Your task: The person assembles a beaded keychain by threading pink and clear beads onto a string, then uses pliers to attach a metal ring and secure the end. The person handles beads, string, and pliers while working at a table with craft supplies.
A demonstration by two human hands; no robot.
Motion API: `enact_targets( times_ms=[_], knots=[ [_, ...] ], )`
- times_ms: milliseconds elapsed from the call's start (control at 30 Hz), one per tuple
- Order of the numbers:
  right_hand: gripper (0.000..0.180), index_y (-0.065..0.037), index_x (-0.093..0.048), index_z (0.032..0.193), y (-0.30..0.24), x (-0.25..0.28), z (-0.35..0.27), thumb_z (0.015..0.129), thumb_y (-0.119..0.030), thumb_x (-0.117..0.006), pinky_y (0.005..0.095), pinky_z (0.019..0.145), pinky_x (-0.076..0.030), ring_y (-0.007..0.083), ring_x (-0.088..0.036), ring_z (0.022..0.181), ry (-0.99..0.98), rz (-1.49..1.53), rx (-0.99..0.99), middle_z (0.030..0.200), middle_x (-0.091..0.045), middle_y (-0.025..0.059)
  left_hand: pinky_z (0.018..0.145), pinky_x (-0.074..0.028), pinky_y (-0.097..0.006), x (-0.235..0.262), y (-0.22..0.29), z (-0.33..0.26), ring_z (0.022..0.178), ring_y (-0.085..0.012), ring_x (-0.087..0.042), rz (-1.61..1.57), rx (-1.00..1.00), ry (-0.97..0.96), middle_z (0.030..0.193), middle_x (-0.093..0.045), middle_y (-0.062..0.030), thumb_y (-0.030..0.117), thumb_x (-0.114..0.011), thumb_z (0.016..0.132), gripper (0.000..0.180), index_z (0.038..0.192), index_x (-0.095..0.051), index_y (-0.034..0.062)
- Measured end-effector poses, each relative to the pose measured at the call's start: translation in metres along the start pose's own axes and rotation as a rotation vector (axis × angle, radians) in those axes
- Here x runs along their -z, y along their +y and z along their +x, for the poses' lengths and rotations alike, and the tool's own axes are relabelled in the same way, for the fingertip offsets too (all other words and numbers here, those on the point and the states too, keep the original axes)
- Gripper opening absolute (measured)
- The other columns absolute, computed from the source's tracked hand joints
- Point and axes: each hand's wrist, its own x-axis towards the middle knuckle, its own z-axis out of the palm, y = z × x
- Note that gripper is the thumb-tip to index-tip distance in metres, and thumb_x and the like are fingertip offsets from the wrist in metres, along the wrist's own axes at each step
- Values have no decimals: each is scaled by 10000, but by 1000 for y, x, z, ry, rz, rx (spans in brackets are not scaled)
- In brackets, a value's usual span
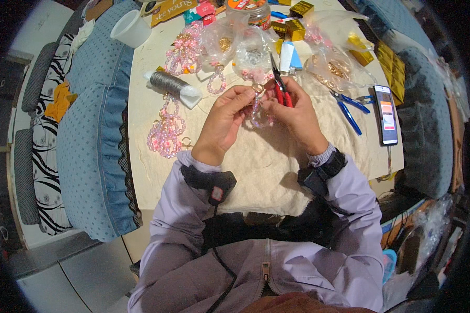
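Note:
Over the cloth-covered table, my left hand [224, 122] pinches the upper end of a pink and lilac beaded strap [256, 116] beside its gold-coloured clasp [258, 88]. The strap hangs down between both hands. My right hand [302, 116] is closed around red-handled pliers [278, 75], their dark jaws pointing up and away from me. Its thumb and fingers also meet the strap from the right. A finished-looking beaded loop [216, 81] lies just beyond my left hand. Which part the right fingertips pinch is partly hidden.
Left of my hands lie a grey thread spool [168, 85] and a bunch of beaded straps [166, 134]. Another beaded bunch [185, 49] and bags of metal findings [331, 70] sit farther back. Blue-handled pliers [350, 116] and a phone [386, 116] lie right.

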Motion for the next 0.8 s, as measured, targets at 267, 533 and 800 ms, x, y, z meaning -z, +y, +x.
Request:
enact_targets(
  times_ms=[267, 533, 800],
  knots=[
    [419, -24, -563, 1168, -1, -3, -2, 807, -47, -774, 231, 696, -508, 77, -600, 817, -8, -17, 47, 949, -620, 6, 779, -481, -228, -7, -13, -1, 864, -89, -626, -1, -37, 8, 1017, -699, -28, 147, -667, 945, 169, 1086, -662, 54],
    [393, -33, -569, 1171, -3, -3, -2, 818, -35, -739, 233, 777, -496, 82, -601, 866, -59, 62, -62, 986, -636, 22, 795, -474, -242, -3, -12, -1, 867, -105, -625, 43, -113, 3, 997, -700, -52, 122, -646, 941, 144, 1068, -638, 55],
    [419, -41, -575, 1189, -1, 0, 1, 810, -84, -750, 251, 746, -497, 101, -603, 863, -66, -33, -102, 987, -632, 22, 736, -450, -211, -7, -14, 0, 800, -67, -596, 149, -167, 67, 913, -676, -8, 136, -668, 932, 129, 1043, -657, 70]
  ],
)
